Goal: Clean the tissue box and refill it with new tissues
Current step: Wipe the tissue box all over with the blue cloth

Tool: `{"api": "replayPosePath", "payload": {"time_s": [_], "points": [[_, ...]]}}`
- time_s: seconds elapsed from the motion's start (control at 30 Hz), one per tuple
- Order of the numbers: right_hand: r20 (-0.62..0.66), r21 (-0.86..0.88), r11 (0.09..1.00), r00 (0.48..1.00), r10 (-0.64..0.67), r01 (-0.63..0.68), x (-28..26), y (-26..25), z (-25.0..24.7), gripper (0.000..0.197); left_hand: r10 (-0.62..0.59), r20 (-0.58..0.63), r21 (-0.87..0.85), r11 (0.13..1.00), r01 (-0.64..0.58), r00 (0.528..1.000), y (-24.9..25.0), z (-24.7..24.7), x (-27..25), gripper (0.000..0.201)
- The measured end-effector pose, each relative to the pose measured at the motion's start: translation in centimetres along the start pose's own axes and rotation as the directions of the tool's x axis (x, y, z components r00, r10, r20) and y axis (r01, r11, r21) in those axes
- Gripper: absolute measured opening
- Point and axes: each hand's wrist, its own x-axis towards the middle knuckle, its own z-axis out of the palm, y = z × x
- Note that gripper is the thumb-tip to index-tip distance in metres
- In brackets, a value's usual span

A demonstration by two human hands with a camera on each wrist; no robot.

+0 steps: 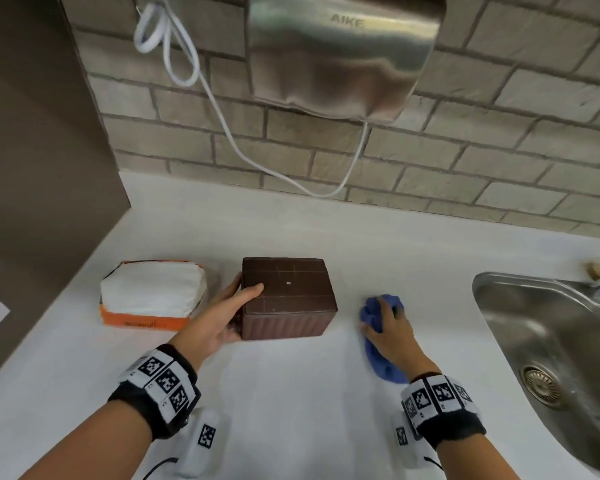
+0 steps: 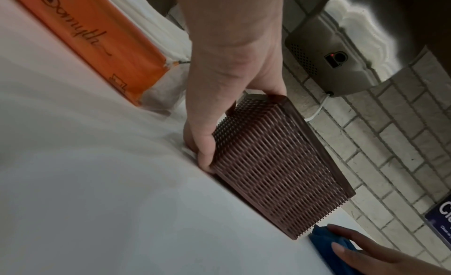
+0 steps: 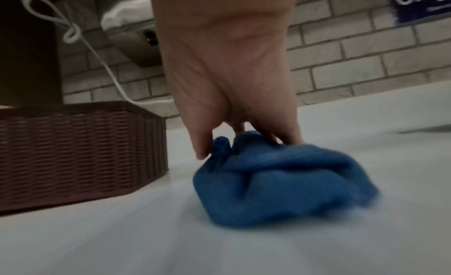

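On the counter [image 1: 291, 393], the left hand [image 1: 219, 317] grips the brown tissue box's [image 1: 288, 299] left end, thumb on top. The right hand's [image 1: 388, 334] fingers curl on the blue cloth [image 3: 280, 179]. Only the wrist views show the box's woven sides.

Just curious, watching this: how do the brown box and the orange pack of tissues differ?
The brown box is dark, stiff and woven-sided, with a closed face up; the orange pack is soft, torn open, white tissues showing. The left hand grips the box; nothing touches the pack. Both sit on the white counter.
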Motion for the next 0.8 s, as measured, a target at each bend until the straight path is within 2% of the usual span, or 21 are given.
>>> {"api": "replayPosePath", "payload": {"time_s": [0.07,0.1,0.17,0.23,0.27,0.33,0.47,0.6,0.67,0.73,0.8], "points": [[0.056,-0.218,0.972,0.994,0.099,-0.084,-0.3,-1.5,-0.5,0.087,-0.008,-0.006,-0.017,1.000,0.007,1.000,0.1,-0.1,0.0,0.051],[0.072,-0.221,0.973,0.994,0.079,-0.061,-0.5,-2.5,-1.1,0.097,-0.008,-0.003,-0.028,1.000,0.008,1.000,0.1,-0.2,0.1,0.053],[0.158,-0.060,0.989,0.980,-0.124,0.135,-0.8,-4.4,-2.7,0.113,-0.002,0.007,-0.033,0.999,0.003,1.000,0.2,-0.5,0.5,0.054],[0.252,0.163,0.932,0.899,-0.357,0.324,-0.9,-6.5,-4.2,0.122,0.019,0.017,-0.006,1.000,-0.019,1.000,0.2,-0.6,0.6,0.053],[0.275,0.219,0.896,0.857,-0.436,0.385,-0.6,-7.4,-4.3,0.125,0.037,0.020,0.010,0.999,-0.037,0.999,0.1,-0.6,0.6,0.054],[0.308,0.253,0.855,0.800,-0.515,0.453,0.0,-8.9,-4.3,0.126,0.071,0.022,0.033,0.997,-0.072,0.997,-0.2,-0.5,0.7,0.058],[0.372,0.266,0.834,0.746,-0.552,0.484,1.8,-10.0,-3.2,0.123,0.114,0.086,0.132,0.983,-0.125,0.990,-0.9,-1.1,1.0,0.069],[0.361,0.282,0.829,0.747,-0.558,0.483,2.6,-10.2,-2.8,0.122,0.167,0.193,0.331,0.917,-0.225,0.967,-0.7,-1.9,0.9,0.088],[0.376,0.284,0.835,0.747,-0.549,0.470,2.6,-10.4,-2.9,0.122,0.195,0.285,0.434,0.847,-0.308,0.938,-0.9,-2.1,1.2,0.107],[0.397,0.261,0.843,0.743,-0.538,0.471,2.7,-10.6,-3.0,0.123,0.194,0.287,0.508,0.799,-0.321,0.938,-1.0,-2.4,1.6,0.135],[0.416,0.235,0.846,0.737,-0.532,0.478,2.8,-10.8,-3.1,0.123,0.194,0.274,0.561,0.763,-0.321,0.942,-1.1,-2.6,2.1,0.148]]}}
